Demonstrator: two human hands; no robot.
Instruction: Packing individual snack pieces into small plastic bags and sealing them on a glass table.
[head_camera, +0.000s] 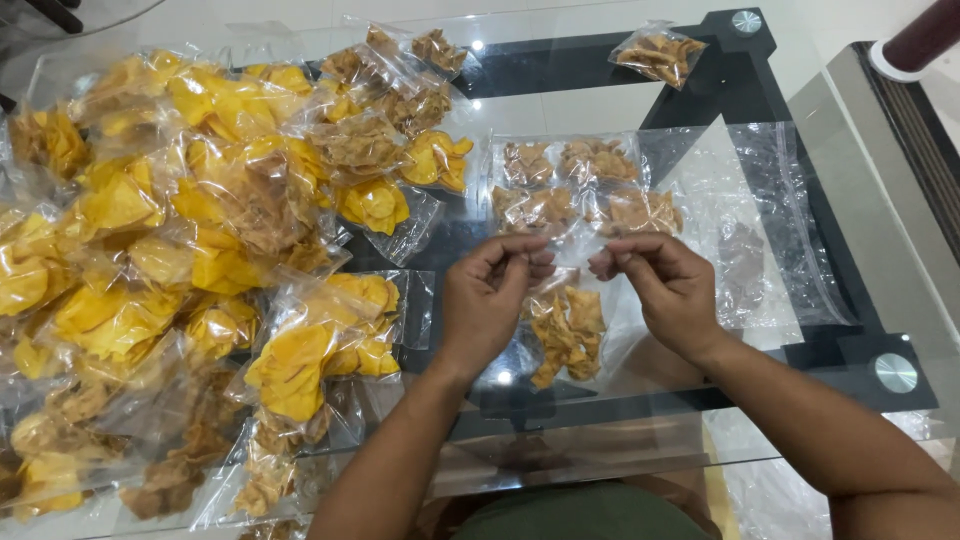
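Clear snack bag (567, 335) pinched by left hand (487, 297) and right hand (665, 290), yellow chip bags (200, 250) heaped beside.

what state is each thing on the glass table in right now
left hand: pinching the top edge of the held bag
right hand: pinching the same top edge
held bag: hanging, brown chips at the bottom
pile of yellow chip bags: heaped, filled
bags of brown chips: filled, lying flat
lone bag: filled, apart
empty clear bags: flat, unfilled
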